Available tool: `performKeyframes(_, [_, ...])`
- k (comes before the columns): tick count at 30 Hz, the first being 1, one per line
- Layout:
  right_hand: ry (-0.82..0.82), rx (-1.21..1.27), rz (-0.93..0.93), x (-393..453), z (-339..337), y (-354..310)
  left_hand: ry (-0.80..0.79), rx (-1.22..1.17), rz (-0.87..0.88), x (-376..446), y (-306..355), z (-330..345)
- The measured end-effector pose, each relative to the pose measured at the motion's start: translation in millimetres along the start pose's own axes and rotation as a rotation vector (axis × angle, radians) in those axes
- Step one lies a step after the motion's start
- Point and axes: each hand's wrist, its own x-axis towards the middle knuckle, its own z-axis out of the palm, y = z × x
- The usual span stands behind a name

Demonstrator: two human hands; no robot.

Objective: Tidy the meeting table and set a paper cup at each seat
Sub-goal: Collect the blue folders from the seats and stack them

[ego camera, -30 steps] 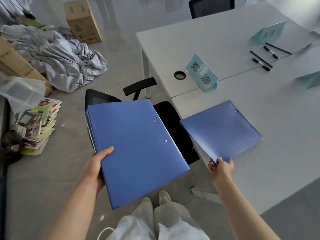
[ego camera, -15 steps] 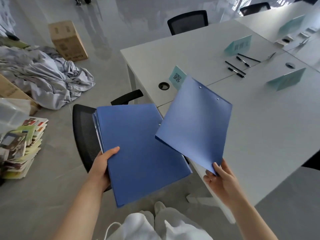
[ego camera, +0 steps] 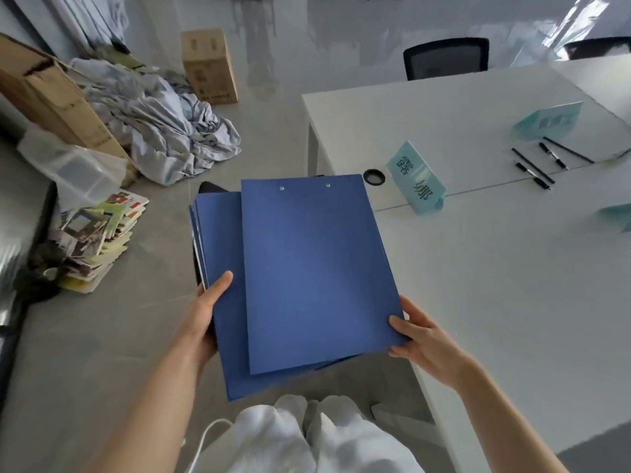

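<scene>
Head view, person standing at the near corner of the white meeting table [ego camera: 495, 302]. Both hands hold blue folders in front of the body, off the table edge and above the floor. Left hand [ego camera: 201, 319] grips the left edge of the lower folder stack [ego camera: 218, 240], thumb lying on top, fingers hidden underneath. Right hand [ego camera: 423, 339] pinches the lower right corner of the top folder [ego camera: 314, 268], thumb on its face, remaining fingers under it. The top folder lies flat on the stack, shifted to the right so a strip of the stack shows on the left; two metal rivets sit near its far edge. On the table: teal name card [ego camera: 415, 179] beside a round cable hole [ego camera: 374, 176], a second name card [ego camera: 549, 121] farther back, several black pens [ego camera: 536, 165] lying just beside it. No paper cup visible. Floor at left: crumpled grey cloth [ego camera: 160, 128], cardboard box [ego camera: 209, 66], pile of booklets [ego camera: 95, 240]. A black chair [ego camera: 445, 58] stands at the table's far side.
</scene>
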Motion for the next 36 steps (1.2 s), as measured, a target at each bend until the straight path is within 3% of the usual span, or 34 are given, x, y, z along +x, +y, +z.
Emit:
performKeyframes(7, [-0.179,-0.539,0.012,53,70,-32,0.103,-0.137,0.058,-12,13,-65])
performKeyframes(13, [-0.022,-0.879,-0.134,113,149,-42,0.143,-0.184,0.075,-16,43,-134])
performKeyframes(16, [-0.013,-0.721,-0.057,146,208,-45,0.151,-0.183,0.065,-12,62,-178])
performKeyframes(21, [-0.097,-0.272,0.310,194,297,-43,0.131,-0.156,0.027,-1,103,-247])
performKeyframes(23, [-0.091,-0.192,0.375,208,325,-40,0.105,-0.127,0.017,9,117,-272])
performKeyframes(30, [-0.009,-0.170,0.270,247,384,-24,-0.004,0.035,0.001,55,174,-327])
performKeyframes(36, [0.073,-0.125,0.139,291,393,-39,-0.061,0.100,-0.052,123,212,-326])
